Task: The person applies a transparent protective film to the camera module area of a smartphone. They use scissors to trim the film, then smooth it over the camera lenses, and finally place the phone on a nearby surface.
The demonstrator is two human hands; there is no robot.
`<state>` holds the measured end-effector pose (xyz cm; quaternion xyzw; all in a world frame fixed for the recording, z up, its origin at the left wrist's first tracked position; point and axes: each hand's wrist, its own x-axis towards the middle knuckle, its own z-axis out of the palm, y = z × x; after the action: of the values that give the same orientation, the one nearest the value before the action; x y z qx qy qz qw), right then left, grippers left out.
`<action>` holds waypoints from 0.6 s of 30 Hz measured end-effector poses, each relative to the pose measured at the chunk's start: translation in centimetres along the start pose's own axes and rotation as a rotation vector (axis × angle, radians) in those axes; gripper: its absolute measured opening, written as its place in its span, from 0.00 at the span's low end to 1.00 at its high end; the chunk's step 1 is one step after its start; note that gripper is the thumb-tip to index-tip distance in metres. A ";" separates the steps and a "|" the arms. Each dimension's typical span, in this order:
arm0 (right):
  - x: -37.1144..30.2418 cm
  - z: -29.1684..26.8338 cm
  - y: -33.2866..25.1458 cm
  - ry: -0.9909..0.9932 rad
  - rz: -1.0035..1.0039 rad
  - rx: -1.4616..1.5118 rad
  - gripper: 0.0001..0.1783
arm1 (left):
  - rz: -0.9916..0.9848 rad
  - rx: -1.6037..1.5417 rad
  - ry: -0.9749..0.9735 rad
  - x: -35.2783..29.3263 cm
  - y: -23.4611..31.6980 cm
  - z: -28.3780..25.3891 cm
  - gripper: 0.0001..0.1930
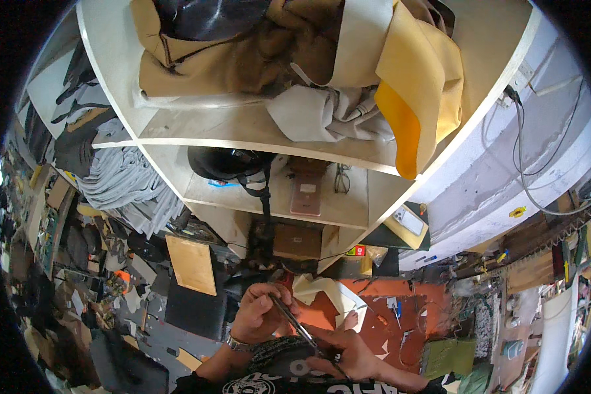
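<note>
Low in the head view, both my hands are close in front of my dark printed shirt. A long thin dark object [295, 323] with a shiny, metal-like edge slants between them; its exact kind does not show. My left hand [255, 316], with a watch at the wrist, pinches its upper end between thumb and fingers. Around the lower end, my right hand [348, 353] is closed, and its fingers partly hide that end. Just beyond the hands, a cream sheet of material [338, 294] lies over the reddish floor.
Ahead stands a cream shelf unit [243, 136] with brown, grey and yellow material, a black helmet [224, 161] and a pink phone [306, 196]. A tan board [190, 265] and scattered scraps lie left. Cables [520, 141] hang on the right wall.
</note>
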<state>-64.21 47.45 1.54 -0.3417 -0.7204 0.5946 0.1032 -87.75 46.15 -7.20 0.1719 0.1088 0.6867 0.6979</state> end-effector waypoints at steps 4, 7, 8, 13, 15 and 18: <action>0.1 -0.2 0.0 -0.022 -0.036 0.000 0.36 | -0.027 0.003 -0.040 0.0 -0.2 0.0 0.12; 0.0 -0.2 -0.1 -0.012 -0.028 0.105 0.38 | -0.034 -0.017 -0.034 -0.1 -0.5 0.1 0.11; -0.1 -0.1 -0.1 -0.010 -0.018 0.161 0.39 | -0.035 -0.023 -0.031 -0.2 -0.6 0.1 0.11; 0.2 -0.2 -0.1 -0.015 -0.111 0.195 0.39 | -0.043 -0.010 -0.032 -0.2 -0.8 0.0 0.11; 0.1 -0.3 -0.1 -0.023 -0.087 0.214 0.39 | -0.055 -0.009 -0.048 0.0 -0.8 -0.1 0.11; -0.1 -0.3 0.3 -0.038 -0.036 0.249 0.39 | -0.061 0.033 -0.060 0.1 -0.8 -0.2 0.11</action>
<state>-63.82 47.66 1.43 -0.3022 -0.6487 0.6839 0.1418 -87.09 46.24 -7.72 0.2007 0.1043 0.6576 0.7186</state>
